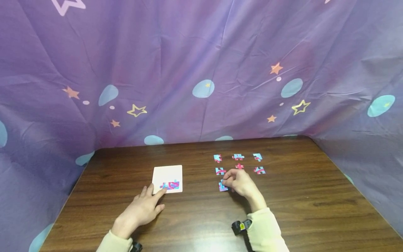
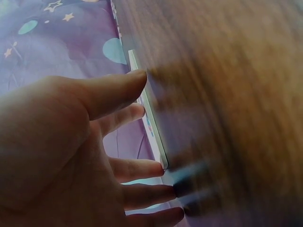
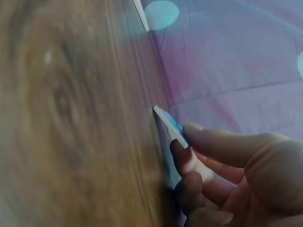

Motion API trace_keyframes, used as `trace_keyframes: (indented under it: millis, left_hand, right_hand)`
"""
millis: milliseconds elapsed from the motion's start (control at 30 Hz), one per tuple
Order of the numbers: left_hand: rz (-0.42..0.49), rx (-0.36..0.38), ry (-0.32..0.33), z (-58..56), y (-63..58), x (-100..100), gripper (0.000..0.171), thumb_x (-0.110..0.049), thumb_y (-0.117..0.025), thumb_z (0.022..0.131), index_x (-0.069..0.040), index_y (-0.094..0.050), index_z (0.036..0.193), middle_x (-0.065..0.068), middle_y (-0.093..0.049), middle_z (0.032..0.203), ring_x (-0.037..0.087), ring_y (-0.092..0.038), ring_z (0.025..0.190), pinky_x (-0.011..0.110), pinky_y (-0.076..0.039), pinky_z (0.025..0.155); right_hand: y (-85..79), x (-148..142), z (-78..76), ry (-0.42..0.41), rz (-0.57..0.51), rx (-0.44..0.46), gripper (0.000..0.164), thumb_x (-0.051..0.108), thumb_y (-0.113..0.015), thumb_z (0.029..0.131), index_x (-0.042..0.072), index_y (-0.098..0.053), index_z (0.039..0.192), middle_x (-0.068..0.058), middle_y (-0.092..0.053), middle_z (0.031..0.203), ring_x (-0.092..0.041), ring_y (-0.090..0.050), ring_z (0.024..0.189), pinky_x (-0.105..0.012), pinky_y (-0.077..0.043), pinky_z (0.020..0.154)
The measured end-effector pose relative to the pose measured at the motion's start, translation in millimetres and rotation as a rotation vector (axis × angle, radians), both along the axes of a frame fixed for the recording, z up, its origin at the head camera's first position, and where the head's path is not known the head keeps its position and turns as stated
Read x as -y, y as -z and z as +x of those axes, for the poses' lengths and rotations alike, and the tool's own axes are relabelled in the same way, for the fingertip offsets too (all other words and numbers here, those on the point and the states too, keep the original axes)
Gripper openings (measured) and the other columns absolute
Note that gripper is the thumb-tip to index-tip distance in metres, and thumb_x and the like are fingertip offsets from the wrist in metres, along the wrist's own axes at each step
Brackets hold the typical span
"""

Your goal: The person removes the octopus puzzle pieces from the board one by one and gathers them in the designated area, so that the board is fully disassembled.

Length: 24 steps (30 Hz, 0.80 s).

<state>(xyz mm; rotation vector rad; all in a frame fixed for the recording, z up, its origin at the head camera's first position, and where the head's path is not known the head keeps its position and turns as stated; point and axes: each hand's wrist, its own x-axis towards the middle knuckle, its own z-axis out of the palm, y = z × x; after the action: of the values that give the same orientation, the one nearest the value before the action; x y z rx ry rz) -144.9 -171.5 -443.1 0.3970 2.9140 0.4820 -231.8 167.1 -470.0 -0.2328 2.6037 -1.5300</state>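
Observation:
A white square puzzle board lies on the left of the table, with joined blue, pink and purple pieces along its near edge. My left hand spreads its fingers at the board's near left corner, the index fingertip at the joined pieces. In the left wrist view the fingers are extended beside the board's thin edge. My right hand pinches a blue and purple puzzle piece between thumb and fingers. The right wrist view shows that puzzle piece tilted, one end close to the tabletop.
Several loose jigsaw pieces lie beyond my right hand, among them a corner piece, a curved-pattern piece and a pink piece. The brown wooden table ends at a purple patterned cloth behind and at both sides.

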Motion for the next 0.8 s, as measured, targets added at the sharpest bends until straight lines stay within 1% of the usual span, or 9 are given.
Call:
trace_keyframes:
  millis: [100, 233, 300, 367, 533, 633, 800]
  left_hand:
    - [0.001, 0.003, 0.001, 0.6, -1.0, -1, 0.052, -0.023, -0.061, 0.096, -0.007, -0.048, 0.143, 0.041, -0.03, 0.143, 0.062, -0.03, 0.129, 0.073, -0.03, 0.098]
    - [-0.003, 0.012, -0.001, 0.8, -1.1, -1, 0.052, -0.023, -0.061, 0.096, -0.008, -0.048, 0.143, 0.04, -0.03, 0.144, 0.061, -0.03, 0.13, 0.073, -0.031, 0.098]
    - [-0.011, 0.012, -0.001, -0.8, -1.2, -2, 0.052, -0.024, -0.061, 0.096, -0.008, -0.048, 0.144, 0.04, -0.03, 0.145, 0.06, -0.03, 0.13, 0.073, -0.031, 0.098]
    - [-0.017, 0.015, -0.004, -1.9, -1.7, -2, 0.052, -0.024, -0.061, 0.096, -0.009, -0.047, 0.144, 0.039, -0.03, 0.145, 0.059, -0.03, 0.131, 0.073, -0.031, 0.098]
    - [-0.027, 0.007, -0.004, -3.2, -3.9, -2, 0.052, -0.024, -0.061, 0.096, -0.008, -0.048, 0.144, 0.037, -0.032, 0.145, 0.059, -0.031, 0.13, 0.073, -0.032, 0.097]
    - [-0.026, 0.003, -0.002, -2.8, -4.2, -1, 0.052, -0.023, -0.061, 0.096, -0.008, -0.048, 0.143, 0.037, -0.033, 0.145, 0.059, -0.032, 0.13, 0.073, -0.032, 0.097]
    - [-0.027, -0.001, 0.0, -2.3, -5.5, 1, 0.052, -0.024, -0.061, 0.096, -0.008, -0.048, 0.143, 0.036, -0.036, 0.143, 0.057, -0.035, 0.129, 0.073, -0.034, 0.095]
  right_hand:
    - [0.0, 4, 0.6, 0.044, 0.059, -0.003, 0.013, 0.003, -0.077, 0.078, 0.004, -0.065, 0.082, 0.0, -0.066, 0.067, -0.013, -0.055, 0.054, -0.029, -0.047, 0.051]
    - [0.0, 5, 0.7, 0.081, 0.143, -0.016, 0.016, 0.008, -0.079, 0.077, 0.008, -0.064, 0.08, 0.003, -0.064, 0.066, -0.012, -0.055, 0.057, -0.029, -0.045, 0.054]
    - [-1.1, 5, -0.1, 0.098, 0.17, -0.021, 0.018, 0.012, -0.08, 0.078, 0.009, -0.063, 0.082, 0.003, -0.063, 0.066, -0.012, -0.056, 0.056, -0.029, -0.046, 0.054]
    - [-2.9, 5, -0.8, 0.112, 0.186, -0.028, 0.019, 0.016, -0.078, 0.081, 0.009, -0.061, 0.084, 0.002, -0.062, 0.065, -0.012, -0.056, 0.053, -0.029, -0.046, 0.052]
    - [-6.5, 5, -0.8, 0.117, 0.17, -0.024, 0.019, 0.023, -0.069, 0.091, 0.009, -0.059, 0.087, -0.001, -0.058, 0.063, -0.015, -0.055, 0.047, -0.03, -0.047, 0.048]
    - [-6.9, 4, 0.0, 0.112, 0.16, -0.017, 0.016, 0.023, -0.067, 0.092, 0.008, -0.06, 0.09, -0.001, -0.058, 0.064, -0.015, -0.055, 0.049, -0.03, -0.046, 0.05]
    - [-10.0, 6, 1.8, 0.059, 0.114, -0.02, 0.014, 0.02, -0.066, 0.093, 0.006, -0.062, 0.094, -0.004, -0.06, 0.069, -0.015, -0.055, 0.052, -0.029, -0.045, 0.051]
